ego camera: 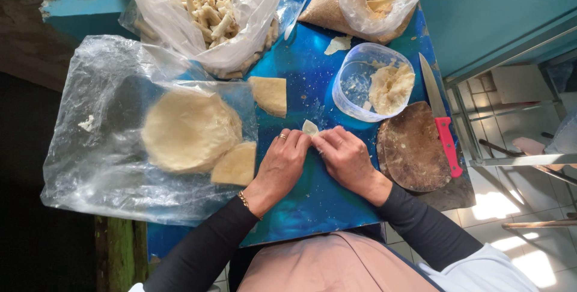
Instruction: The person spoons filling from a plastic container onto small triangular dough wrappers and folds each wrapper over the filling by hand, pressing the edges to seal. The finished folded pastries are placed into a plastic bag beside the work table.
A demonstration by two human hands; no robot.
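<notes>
Dough piece (310,127), small and pale, sits pinched between both hands (282,161) (345,158) on the blue tabletop (312,82); a filling tub (372,82) and red-handled knife (440,124) lie near.

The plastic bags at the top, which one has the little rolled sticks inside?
The left plastic bag: it is full of pale rolled sticks. The right bag holds brown crumbs instead.
</notes>
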